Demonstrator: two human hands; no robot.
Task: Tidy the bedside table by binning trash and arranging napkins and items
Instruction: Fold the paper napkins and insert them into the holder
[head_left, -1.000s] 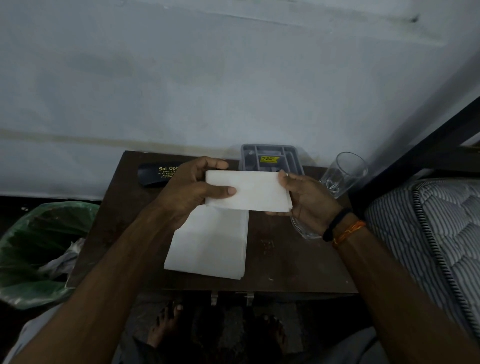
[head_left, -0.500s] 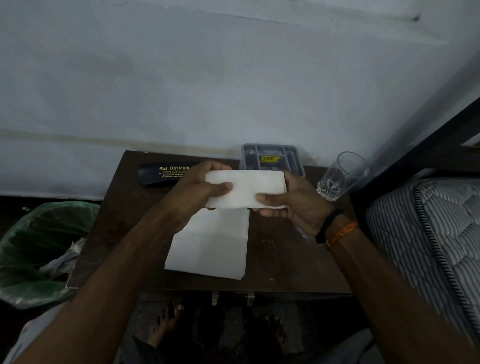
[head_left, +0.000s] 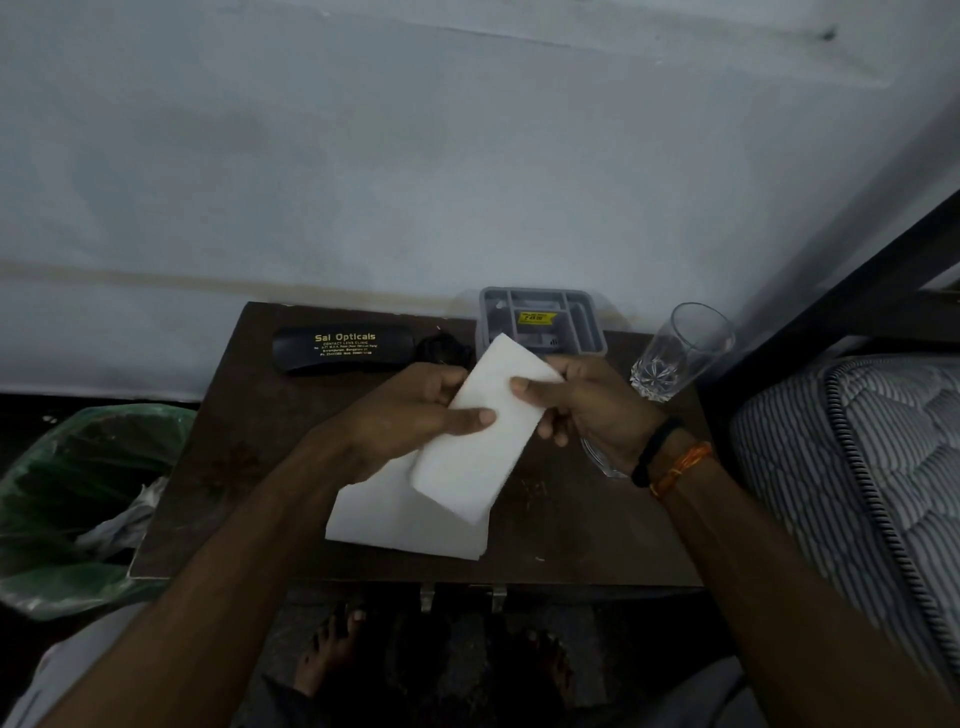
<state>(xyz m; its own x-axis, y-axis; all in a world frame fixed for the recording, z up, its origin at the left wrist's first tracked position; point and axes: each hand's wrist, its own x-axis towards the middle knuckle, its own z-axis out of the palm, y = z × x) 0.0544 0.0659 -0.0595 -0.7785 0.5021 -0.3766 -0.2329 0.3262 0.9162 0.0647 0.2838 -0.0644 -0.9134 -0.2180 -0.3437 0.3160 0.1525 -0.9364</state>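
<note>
A folded white napkin (head_left: 480, 441) is held above the dark wooden bedside table (head_left: 249, 426), tilted with its long side running from far right to near left. My left hand (head_left: 410, 415) grips its left edge with the thumb on top. My right hand (head_left: 587, 405) pinches its upper right part. Under it a stack of flat white napkins (head_left: 395, 519) lies on the table near the front edge. A green-lined bin (head_left: 67, 499) with crumpled trash stands left of the table.
A black spectacle case (head_left: 343, 348) marked "Sai Opticals" and a small dark object (head_left: 441, 349) lie at the back. A grey compartment tray (head_left: 543, 319) sits at the back middle, a clear glass (head_left: 675, 353) at the back right. A mattress (head_left: 857, 467) borders the right side.
The napkin held in both hands has turned from lying level across to a steep diagonal, its near end dropping toward the stack. Both hands moved closer together.
</note>
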